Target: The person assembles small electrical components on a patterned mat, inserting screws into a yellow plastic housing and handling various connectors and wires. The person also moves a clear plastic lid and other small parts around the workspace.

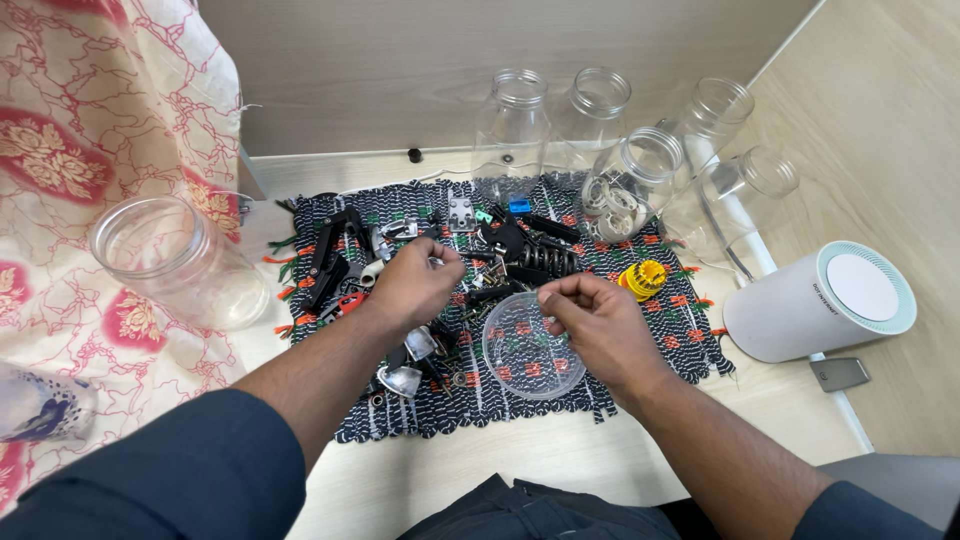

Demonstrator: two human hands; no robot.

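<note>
While both hands work over the mat, the scene reads so:

Left hand: the left hand (pixel 415 283) hovers over the pile of small parts (pixel 450 270), its grip pinched shut on a thin metal piece too small to tell.

Right hand: the right hand (pixel 592 322) sits just above the far rim of the clear lid (pixel 528 348), fingers curled together; whether the grip holds anything I cannot tell.

Lid: lies flat on the woven mat (pixel 660 330), between the two hands, near the front edge.

Mat: dark with white, red and green threads, spread on the pale table (pixel 420 480).

Jars: an empty one (pixel 175 262) on its side to the left, well apart; five (pixel 600 130) at the back.

Right edge: a white cylinder (pixel 820 300).
</note>
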